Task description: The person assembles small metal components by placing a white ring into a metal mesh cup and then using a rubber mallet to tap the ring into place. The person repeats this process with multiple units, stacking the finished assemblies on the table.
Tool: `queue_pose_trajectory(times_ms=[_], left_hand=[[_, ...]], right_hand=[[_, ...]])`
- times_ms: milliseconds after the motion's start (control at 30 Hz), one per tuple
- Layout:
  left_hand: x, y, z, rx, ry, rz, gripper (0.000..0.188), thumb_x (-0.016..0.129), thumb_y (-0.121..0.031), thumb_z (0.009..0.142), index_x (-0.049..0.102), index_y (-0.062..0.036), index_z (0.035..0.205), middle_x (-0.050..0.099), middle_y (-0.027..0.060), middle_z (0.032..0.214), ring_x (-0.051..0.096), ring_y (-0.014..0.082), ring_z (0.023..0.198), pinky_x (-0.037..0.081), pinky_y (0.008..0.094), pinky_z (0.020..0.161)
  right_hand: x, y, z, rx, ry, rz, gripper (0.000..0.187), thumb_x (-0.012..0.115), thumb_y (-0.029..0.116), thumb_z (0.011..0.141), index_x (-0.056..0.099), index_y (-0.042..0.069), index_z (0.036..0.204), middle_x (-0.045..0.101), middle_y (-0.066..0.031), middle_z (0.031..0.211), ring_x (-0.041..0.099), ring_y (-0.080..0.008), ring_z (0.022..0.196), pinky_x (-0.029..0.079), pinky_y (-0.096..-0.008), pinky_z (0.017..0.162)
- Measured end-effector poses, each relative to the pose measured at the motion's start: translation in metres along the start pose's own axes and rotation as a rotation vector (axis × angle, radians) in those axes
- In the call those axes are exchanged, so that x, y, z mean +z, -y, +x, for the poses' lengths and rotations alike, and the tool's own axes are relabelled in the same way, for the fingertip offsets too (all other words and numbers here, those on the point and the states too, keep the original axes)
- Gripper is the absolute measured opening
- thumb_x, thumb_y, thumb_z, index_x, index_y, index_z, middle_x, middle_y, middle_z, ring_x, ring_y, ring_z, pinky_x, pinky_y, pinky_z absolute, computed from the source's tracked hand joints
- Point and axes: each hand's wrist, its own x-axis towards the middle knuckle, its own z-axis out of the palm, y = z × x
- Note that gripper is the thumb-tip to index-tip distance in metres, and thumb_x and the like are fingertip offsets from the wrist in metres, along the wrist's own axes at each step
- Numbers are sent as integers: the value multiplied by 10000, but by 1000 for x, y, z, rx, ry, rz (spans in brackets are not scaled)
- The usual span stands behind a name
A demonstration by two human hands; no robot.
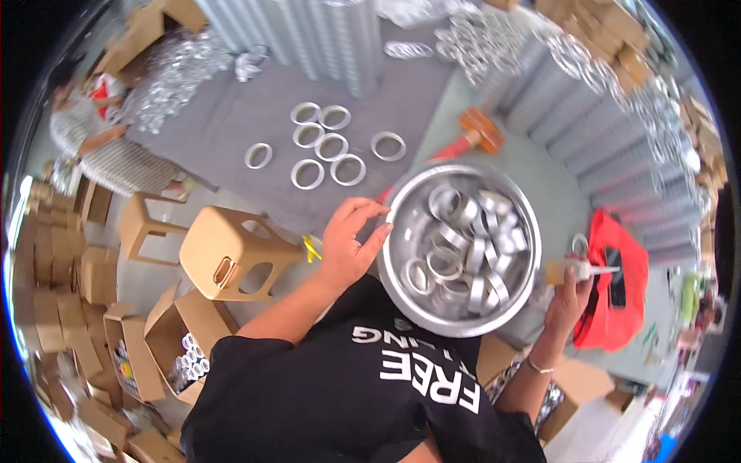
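Note:
A wide metal bowl [395,289] stands in front of my body, loosely filled with silver metal rings [445,262]. At its left rim is my left hand [351,241], thumb and index finger apart with their tips at the edge; nothing shows between them. To the right of the bowl, my right hand [570,299] is closed around a small bottle with a pale pointed nozzle [598,270], the nozzle pointing right. A thin pale ring [580,245] shows just above the bottle; I cannot tell whether my hand touches it. The bottle's body is blurred.
Several metal rings [332,147] lie on the grey cloth [231,116] ahead. Beyond the bowl is an orange-headed mallet [482,131]. Tall stacks of rings line the back and right. A red bag [617,285], tan stools [224,251] and open cartons [174,332] surround me. Another person [104,143] sits far left.

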Motion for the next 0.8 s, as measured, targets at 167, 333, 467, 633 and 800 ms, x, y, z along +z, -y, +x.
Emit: queue_pose_trajectory(times_ms=[167,333,467,633,800], left_hand=[[-39,26,2,-49,-275,20,228,736,-117,917,728,-43,1132,672,99,1107,639,235,962,522,345,845],[-88,76,-3,-166,-442,111,210,718,-100,921,723,-37,1120,680,104,1105,648,234,981,530,344,851],[-101,102,-23,-241,-506,38,159,706,-68,929,730,-19,1078,700,96,1057,659,193,930,533,309,812],[-70,85,-50,-457,-298,-228,67,723,-40,924,746,22,936,703,67,884,635,111,793,493,259,699],[-30,43,-44,-260,-60,-338,89,715,-40,924,750,41,931,690,77,809,639,143,756,500,283,697]], right_hand=[[43,-15,58,-180,24,-232,442,725,92,987,506,-5,1358,608,-115,1321,603,-200,1186,480,-355,1045],[24,-76,134,-211,87,-477,514,788,111,931,505,-8,1344,635,-146,1280,647,-219,1127,531,-360,979],[35,-79,141,-222,79,-804,667,875,202,854,493,-35,1348,652,-171,1218,658,-262,1105,529,-377,977],[11,-65,130,-105,174,-700,666,871,134,824,500,-29,1352,655,-172,1245,650,-267,1161,532,-385,991],[30,-47,130,68,183,-870,594,818,222,889,559,-19,1366,668,-161,1321,645,-236,1191,518,-383,988]])
